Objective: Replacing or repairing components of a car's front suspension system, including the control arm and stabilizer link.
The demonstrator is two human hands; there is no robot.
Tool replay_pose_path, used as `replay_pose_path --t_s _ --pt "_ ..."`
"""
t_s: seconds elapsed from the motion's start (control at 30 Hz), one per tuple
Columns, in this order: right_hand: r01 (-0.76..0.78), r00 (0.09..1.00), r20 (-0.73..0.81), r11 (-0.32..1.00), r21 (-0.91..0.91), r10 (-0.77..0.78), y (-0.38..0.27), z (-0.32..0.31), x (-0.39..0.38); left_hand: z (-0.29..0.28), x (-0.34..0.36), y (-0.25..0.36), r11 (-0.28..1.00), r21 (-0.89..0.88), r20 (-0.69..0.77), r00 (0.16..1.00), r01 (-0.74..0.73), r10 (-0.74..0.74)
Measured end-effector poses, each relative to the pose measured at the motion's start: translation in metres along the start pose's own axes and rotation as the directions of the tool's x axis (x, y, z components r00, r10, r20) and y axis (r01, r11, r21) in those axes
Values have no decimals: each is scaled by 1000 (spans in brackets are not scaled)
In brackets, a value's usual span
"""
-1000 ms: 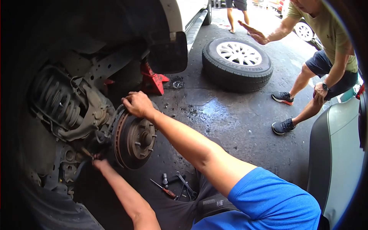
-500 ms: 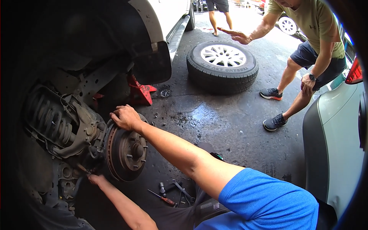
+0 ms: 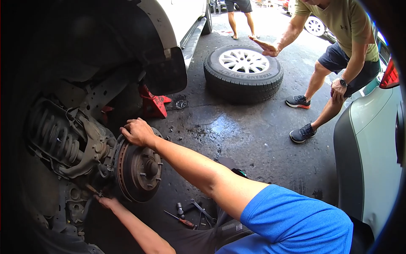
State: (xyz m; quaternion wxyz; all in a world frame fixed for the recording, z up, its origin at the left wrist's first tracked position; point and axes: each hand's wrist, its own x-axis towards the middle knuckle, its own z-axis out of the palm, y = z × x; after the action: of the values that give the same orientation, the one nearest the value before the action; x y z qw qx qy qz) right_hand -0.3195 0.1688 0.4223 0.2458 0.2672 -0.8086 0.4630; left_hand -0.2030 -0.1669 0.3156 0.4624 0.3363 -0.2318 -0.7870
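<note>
My right hand (image 3: 138,132) lies over the top edge of a rusty brake disc (image 3: 134,171), its fingers bent round the rim. Studs stick out from the disc's hub (image 3: 150,169). Lower down, behind the disc, my left hand (image 3: 106,202) has its fingers closed at the end of a brownish rod (image 3: 91,188). Shadow partly hides those fingertips. Left of the disc are a dirty suspension arm (image 3: 94,146) and a coil spring (image 3: 59,137) inside the wheel well.
A red jack stand (image 3: 153,103) stands behind the disc. A removed wheel (image 3: 243,72) lies flat on the floor. A screwdriver (image 3: 186,222), hammer (image 3: 180,208) and wrench (image 3: 203,211) lie near my legs. A co-worker (image 3: 338,46) leans at right, beside a pale car (image 3: 376,144).
The co-worker's raised hand has moved slightly right and down. My left hand has shifted slightly down and left with the rod end. My right hand stays on the disc.
</note>
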Motion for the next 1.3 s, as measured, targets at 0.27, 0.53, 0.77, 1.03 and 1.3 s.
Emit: replay_pose_path --t_s 0.27,0.53,0.77,1.03,1.3 --pt "7 1000 -21 999 -49 -8 21 -4 -8 2 -31 -25 992 122 -39 999 38 -33" --pt "0 1000 18 998 -67 1 29 -6 -8 -30 47 -74 949 11 514 812 315 -275" --pt "15 999 31 996 90 -18 -39 9 4 -62 114 55 994 -14 451 888 108 -90" --pt "13 1000 -22 1000 15 -13 -6 4 -2 -20 4 -6 925 343 7 985 -163 171" --pt "-99 995 -6 990 101 100 -12 11 9 -29 47 6 995 69 248 965 72 -87"
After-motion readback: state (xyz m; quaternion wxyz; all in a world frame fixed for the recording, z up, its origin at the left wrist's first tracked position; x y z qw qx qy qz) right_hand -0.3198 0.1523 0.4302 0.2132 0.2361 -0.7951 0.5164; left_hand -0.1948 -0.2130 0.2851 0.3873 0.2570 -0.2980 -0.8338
